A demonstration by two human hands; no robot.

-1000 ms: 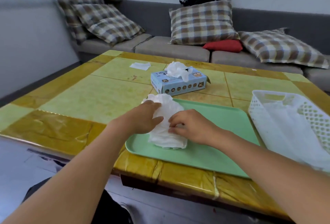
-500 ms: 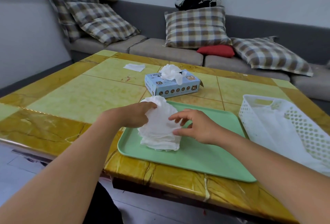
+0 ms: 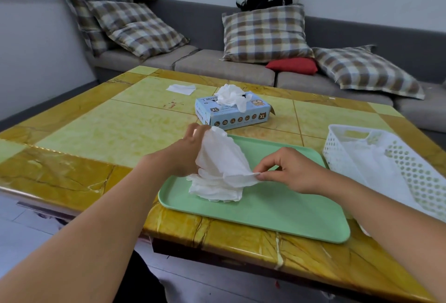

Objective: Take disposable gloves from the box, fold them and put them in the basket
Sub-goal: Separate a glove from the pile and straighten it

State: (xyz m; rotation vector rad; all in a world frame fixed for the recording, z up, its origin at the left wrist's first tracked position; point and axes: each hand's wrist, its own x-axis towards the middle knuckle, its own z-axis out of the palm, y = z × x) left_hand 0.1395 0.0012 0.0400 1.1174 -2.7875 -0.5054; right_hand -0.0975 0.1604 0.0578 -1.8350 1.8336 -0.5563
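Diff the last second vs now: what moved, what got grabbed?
Left hand lifted the glove's far end up off the tray; before, it lay flat under both hands. Right hand shifted right and now pinches the glove's near edge. Box, basket and tray stayed put; the rest is camera motion.

Both hands [image 3: 185,153] [image 3: 293,169] pinch a white glove [image 3: 222,157] above the green tray [image 3: 277,206].

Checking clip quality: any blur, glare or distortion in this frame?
Head view: wide-angle bending curves the table edges; sheen along its near edge; gloves, left hand and right hand fairly sharp; soft, even light.
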